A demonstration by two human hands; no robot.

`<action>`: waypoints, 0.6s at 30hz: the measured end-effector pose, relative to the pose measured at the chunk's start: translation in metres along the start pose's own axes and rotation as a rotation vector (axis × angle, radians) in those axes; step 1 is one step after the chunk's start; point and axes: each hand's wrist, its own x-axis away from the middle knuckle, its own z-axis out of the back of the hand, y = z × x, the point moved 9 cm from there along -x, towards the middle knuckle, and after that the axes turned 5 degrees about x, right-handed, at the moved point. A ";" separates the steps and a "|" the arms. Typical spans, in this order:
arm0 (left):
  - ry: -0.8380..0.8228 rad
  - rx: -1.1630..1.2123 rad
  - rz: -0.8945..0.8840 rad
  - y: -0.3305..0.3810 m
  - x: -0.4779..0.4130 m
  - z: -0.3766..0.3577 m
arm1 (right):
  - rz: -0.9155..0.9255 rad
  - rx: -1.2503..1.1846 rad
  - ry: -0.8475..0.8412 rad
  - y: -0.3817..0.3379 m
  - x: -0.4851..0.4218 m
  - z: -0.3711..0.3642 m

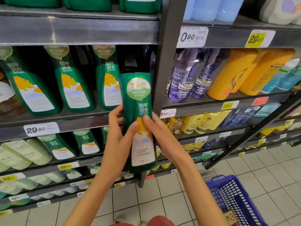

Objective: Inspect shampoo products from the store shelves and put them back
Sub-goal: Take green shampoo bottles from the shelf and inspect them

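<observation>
i've got a tall dark-green plastic shampoo bottle with a white-and-yellow label [140,121] held upright in front of the grey metal store shelves [78,30], cap end down, its top level with the row of matching green bottles [73,82] on the shelf behind it. my left hand [119,139] wraps the bottle's left edge, fingers [116,111] curled behind it and the thumb pressed on the label front. my right hand [160,137] clasps the right edge, thumb flat on the front near the yellow flower print, the other fingers hidden behind the bottle. to the right, clear purple shampoo bottles [187,79] and orange bottles [241,72] stand on the neighbouring shelf. a blue plastic shopping basket [234,199] sits low at right over the white tiled floor [162,201].
</observation>
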 end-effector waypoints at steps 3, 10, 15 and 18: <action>0.068 -0.008 0.028 -0.002 -0.006 0.004 | 0.051 -0.009 -0.019 -0.009 -0.010 0.000; 0.222 -0.210 0.107 -0.027 0.039 0.024 | 0.067 0.034 -0.059 0.022 0.005 -0.015; 0.243 -0.239 0.145 -0.035 0.087 0.027 | 0.067 0.073 -0.028 0.027 0.015 -0.024; 0.240 -0.254 0.119 -0.025 0.094 0.019 | 0.036 -0.049 -0.071 0.019 0.013 -0.033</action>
